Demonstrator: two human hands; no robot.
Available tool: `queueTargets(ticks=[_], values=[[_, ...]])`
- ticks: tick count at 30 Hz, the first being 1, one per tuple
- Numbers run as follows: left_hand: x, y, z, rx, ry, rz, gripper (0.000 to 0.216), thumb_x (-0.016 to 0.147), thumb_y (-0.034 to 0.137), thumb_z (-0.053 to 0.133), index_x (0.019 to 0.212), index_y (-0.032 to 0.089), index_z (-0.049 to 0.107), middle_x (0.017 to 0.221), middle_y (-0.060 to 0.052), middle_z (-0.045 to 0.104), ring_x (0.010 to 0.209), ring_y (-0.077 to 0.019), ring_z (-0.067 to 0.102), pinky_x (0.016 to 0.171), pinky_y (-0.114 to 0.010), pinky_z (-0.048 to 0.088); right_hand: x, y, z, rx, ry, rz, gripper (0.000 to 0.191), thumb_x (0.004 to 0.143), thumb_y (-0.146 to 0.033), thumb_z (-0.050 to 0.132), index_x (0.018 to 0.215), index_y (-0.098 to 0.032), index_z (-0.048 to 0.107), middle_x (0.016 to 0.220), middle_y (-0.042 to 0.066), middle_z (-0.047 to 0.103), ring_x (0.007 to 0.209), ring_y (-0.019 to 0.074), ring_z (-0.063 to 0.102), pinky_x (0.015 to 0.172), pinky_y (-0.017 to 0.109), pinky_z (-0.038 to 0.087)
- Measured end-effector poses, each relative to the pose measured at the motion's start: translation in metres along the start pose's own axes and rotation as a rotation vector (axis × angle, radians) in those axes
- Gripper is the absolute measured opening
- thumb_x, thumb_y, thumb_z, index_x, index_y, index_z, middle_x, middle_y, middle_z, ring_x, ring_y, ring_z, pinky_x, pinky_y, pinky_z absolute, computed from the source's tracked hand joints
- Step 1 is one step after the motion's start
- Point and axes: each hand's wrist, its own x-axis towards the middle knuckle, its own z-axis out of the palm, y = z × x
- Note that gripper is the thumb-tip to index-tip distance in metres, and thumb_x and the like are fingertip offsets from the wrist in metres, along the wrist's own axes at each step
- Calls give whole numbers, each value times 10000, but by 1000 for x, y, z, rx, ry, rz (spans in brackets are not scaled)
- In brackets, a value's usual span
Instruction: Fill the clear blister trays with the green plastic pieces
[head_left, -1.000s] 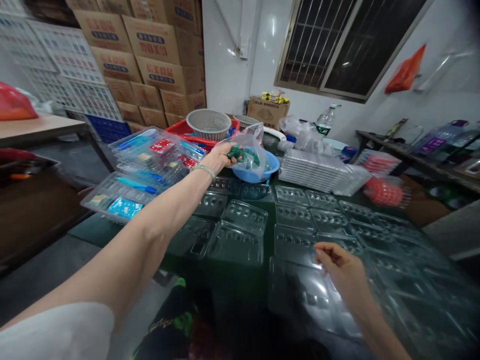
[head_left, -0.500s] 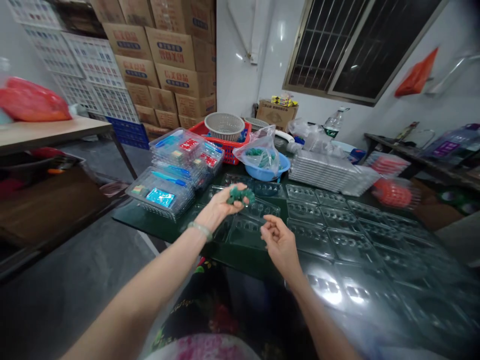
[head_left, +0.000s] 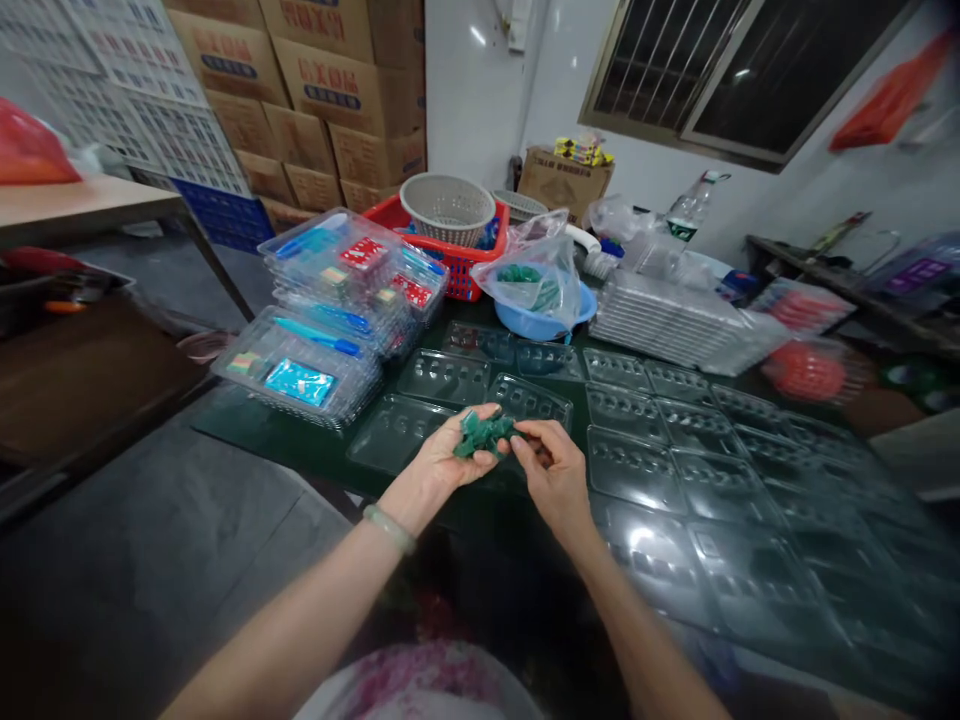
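Noting a spill risk: the loose heap of small, glossy dark-green pieces (head_left: 486, 434) could, I judge, shed a few onto the dark-green tabletop (head_left: 304, 448) if my left palm tips or my right fingertips tug at clumped ones. The heap lies in my upturned left hand (head_left: 459, 455), fingers curled around it; my right hand (head_left: 555, 480) meets its right edge, thumb and forefinger drawn together, whether pinching a piece I cannot tell.
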Motion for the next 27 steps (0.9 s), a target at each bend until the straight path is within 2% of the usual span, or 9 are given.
queueTargets(ticks=[5, 8, 12, 14, 16, 18, 21, 24, 27], values=[[9, -10, 5, 101, 60, 124, 127, 628, 136, 646, 733, 168, 583, 614, -18, 604, 476, -159, 587, 304, -161, 317, -2, 21, -2, 33, -38, 165, 176, 825, -282, 453, 914, -195, 577, 861, 49, 601, 747, 155, 584, 604, 255, 463], [10, -22, 11, 371, 118, 379, 174, 601, 202, 685, 758, 168, 617, 591, -10, 596, 446, -136, 563, 315, -172, 328, -4, 32, -3, 103, -97, 245, 169, 843, -299, 410, 899, -190, 525, 745, 25, 599, 653, 146, 593, 568, 253, 458], [15, -34, 14, 773, 258, 682, 198, 595, 287, 687, 756, 178, 647, 556, 13, 561, 396, -81, 473, 344, -184, 352, -4, 40, -7, 33, -110, 212, 141, 852, -262, 375, 877, -192, 495, 687, 2, 574, 618, 137, 589, 580, 252, 449], [19, -37, 10, 971, 314, 814, 171, 616, 285, 667, 764, 200, 655, 623, 4, 575, 477, -101, 516, 423, -204, 417, -4, 42, -10, -96, -100, 162, 144, 851, -228, 360, 865, -193, 499, 704, 8, 570, 642, 139, 584, 611, 257, 445], [24, -41, 5, 1171, 355, 987, 137, 633, 255, 650, 765, 222, 660, 739, -16, 585, 680, -151, 579, 603, -243, 476, -4, 42, -13, -265, -88, 88, 146, 840, -189, 362, 836, -191, 508, 778, 33, 574, 727, 154, 578, 671, 269, 439], [27, -46, 0, 1363, 373, 1100, 144, 636, 225, 643, 777, 240, 662, 889, -35, 568, 882, -197, 563, 765, -284, 457, -5, 43, -15, -415, -107, 14, 151, 826, -161, 373, 816, -191, 520, 874, 57, 568, 827, 169, 561, 731, 279, 426], [29, -54, -4, 1631, 426, 1080, 224, 669, 225, 613, 889, 259, 646, 1125, -62, 475, 991, -245, 515, 803, -337, 439, -7, 45, -17, -503, -160, -33, 160, 809, -131, 388, 827, -200, 532, 951, 60, 552, 880, 170, 545, 756, 274, 420], [28, -58, -4, 1808, 494, 1065, 349, 692, 260, 598, 1042, 256, 585, 1251, -94, 361, 1077, -295, 440, 819, -391, 419, -7, 50, -20, -454, -157, -29, 156, 762, -100, 431, 832, -198, 530, 961, 54, 543, 836, 164, 546, 730, 271, 431], [24, -51, -3, 1858, 403, 1040, 484, 661, 323, 636, 1127, 256, 526, 1245, -97, 344, 1085, -291, 418, 842, -399, 404, -7, 55, -25, -383, -148, -17, 202, 722, -73, 447, 871, -188, 522, 941, 57, 541, 781, 162, 546, 706, 278, 438]])
